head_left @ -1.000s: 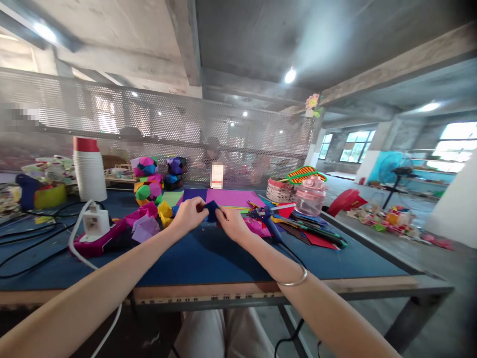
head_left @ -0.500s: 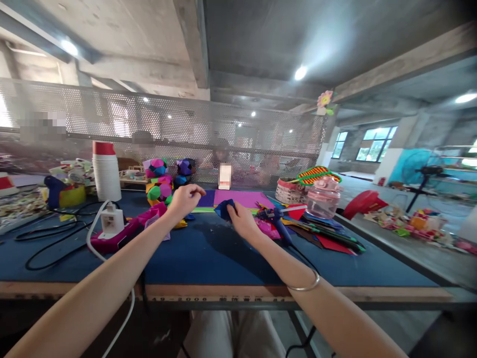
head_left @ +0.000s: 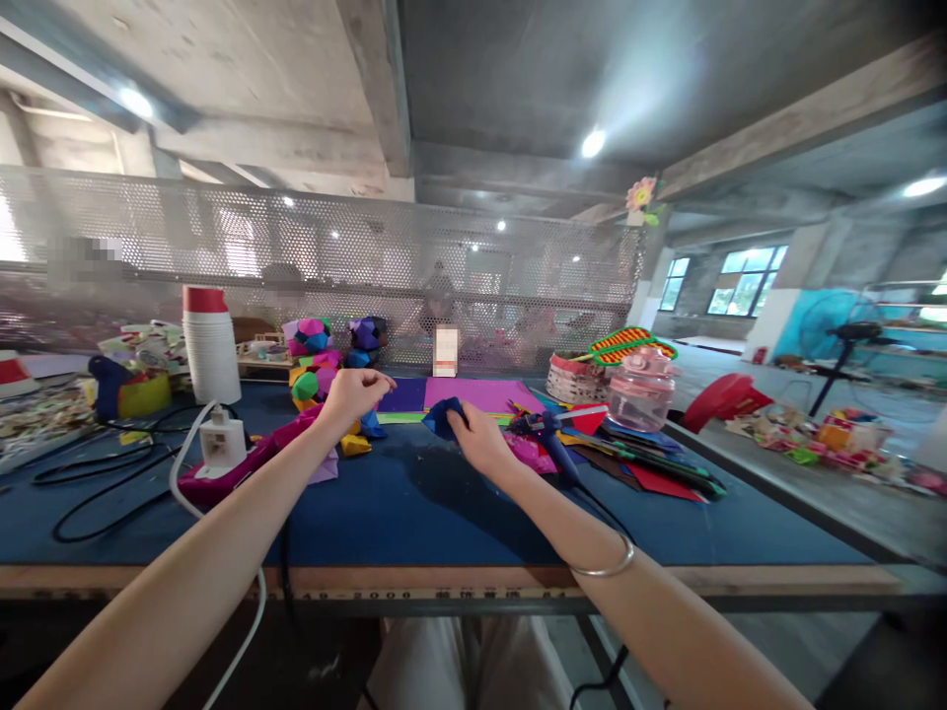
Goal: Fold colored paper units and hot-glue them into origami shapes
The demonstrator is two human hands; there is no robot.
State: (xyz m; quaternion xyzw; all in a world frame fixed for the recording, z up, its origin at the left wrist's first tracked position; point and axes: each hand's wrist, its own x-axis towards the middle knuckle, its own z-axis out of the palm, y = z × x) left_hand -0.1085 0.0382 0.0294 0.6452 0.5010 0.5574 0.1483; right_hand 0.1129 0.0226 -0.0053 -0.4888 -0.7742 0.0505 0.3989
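Note:
My right hand (head_left: 477, 441) pinches a small folded dark blue paper piece (head_left: 442, 417) just above the blue table (head_left: 414, 503). My left hand (head_left: 355, 391) hovers to the left of it with fingers curled and nothing visible in it, over a scatter of small folded paper pieces (head_left: 355, 442) in yellow, blue and pink. A silver bangle (head_left: 601, 566) rings my right wrist.
Sheets of purple and magenta paper (head_left: 473, 394) lie behind the hands. A glue gun (head_left: 544, 434) lies right of them, with a pink jar (head_left: 642, 388) and coloured card beyond. Paper balls (head_left: 315, 355), stacked cups (head_left: 211, 342) and a power plug (head_left: 217, 441) stand left. A mesh screen backs the table.
My left hand let go of the blue paper piece and moved left and up. My right hand kept hold of the piece. The view shifted slightly left.

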